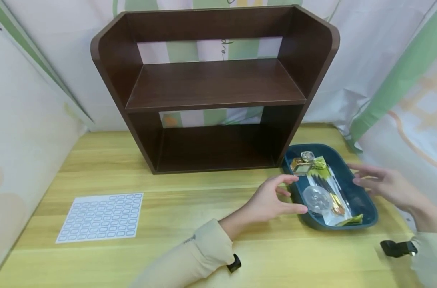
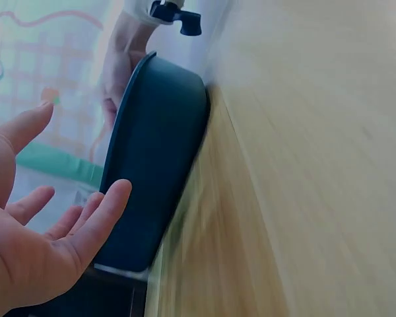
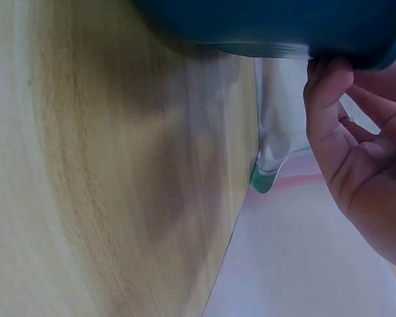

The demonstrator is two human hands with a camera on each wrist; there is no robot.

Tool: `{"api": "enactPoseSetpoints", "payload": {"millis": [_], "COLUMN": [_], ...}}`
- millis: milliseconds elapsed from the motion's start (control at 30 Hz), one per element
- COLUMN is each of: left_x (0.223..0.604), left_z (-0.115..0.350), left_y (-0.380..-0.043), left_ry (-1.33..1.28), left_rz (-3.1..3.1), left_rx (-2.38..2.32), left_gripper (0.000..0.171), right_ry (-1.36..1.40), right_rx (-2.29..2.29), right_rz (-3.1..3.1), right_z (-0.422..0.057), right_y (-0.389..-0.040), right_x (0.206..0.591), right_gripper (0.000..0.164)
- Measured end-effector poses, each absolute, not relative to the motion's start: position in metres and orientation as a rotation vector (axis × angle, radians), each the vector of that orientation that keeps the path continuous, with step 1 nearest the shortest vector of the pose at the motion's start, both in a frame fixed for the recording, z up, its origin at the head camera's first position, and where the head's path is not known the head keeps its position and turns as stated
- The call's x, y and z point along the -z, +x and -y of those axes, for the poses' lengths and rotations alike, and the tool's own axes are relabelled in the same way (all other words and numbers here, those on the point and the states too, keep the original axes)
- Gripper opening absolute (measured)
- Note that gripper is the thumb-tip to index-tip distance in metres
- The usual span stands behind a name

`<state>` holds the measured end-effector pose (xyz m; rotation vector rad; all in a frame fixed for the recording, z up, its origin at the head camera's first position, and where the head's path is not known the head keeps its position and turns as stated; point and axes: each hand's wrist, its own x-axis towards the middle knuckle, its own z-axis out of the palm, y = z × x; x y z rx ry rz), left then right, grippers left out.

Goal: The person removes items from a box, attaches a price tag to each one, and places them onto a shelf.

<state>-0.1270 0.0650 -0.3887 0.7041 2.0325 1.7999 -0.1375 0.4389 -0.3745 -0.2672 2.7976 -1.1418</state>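
A dark blue tray [image 1: 364, 214] stands on the table to the right of the shelf. In it lie a gold perfume bottle [image 1: 300, 166] with a clear stopper, a round clear container [image 1: 317, 199], slim black-and-gold items [image 1: 328, 190] on a white sheet or wrapper, and green-yellow packets [image 1: 321, 167]. My left hand [image 1: 267, 202] is at the tray's left side, thumb and fingers spread apart, tips near the rim. At the opposite side is my right hand [image 1: 389, 186], its fingers loosely bent; in the right wrist view a fingertip [image 3: 336, 76] meets the tray's underside near the rim.
A dark brown two-tier shelf [image 1: 215, 84] stands at the back of the wooden table [image 1: 189, 224], close against the tray's left back corner. A white sheet printed with small boxes [image 1: 100, 218] lies at left. Patterned curtains [image 1: 395, 76] hang around the table.
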Motion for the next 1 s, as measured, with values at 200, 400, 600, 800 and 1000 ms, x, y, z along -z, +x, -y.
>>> {"api": "enactPoseSetpoints", "payload": {"millis": [200,400,600,800,1000], "left_x": [0.383,0.384,0.39,0.393,0.393], "left_z": [-0.084,-0.096,-0.107,-0.114,-0.12], "left_y": [-0.126,-0.132,-0.136,-0.138,-0.141], "left_ry": [0.697,0.682,0.745,0.787,0.833], "left_rz": [-2.08,-2.134,-2.168,-2.279,-2.351], "left_rx": [-1.762,-1.675,-1.617,-1.497,-1.381], "left_gripper": [0.069,0.073,0.076,0.079,0.087], "right_ry": [-0.253,-0.262,-0.248,-0.234,-0.23], "right_rx": [1.1,1.078,1.098,1.093,1.089], "right_rz": [-2.803,-2.811,-2.798,-2.803,-2.814], "right_z": [-0.435,-0.434,-0.434,-0.433,-0.434], "right_y": [-0.137,-0.135,-0.134,-0.134,-0.134], "right_x": [0.372,0.37,0.37,0.371,0.371], "right_gripper": [0.052,0.051,0.051,0.051,0.051]}}
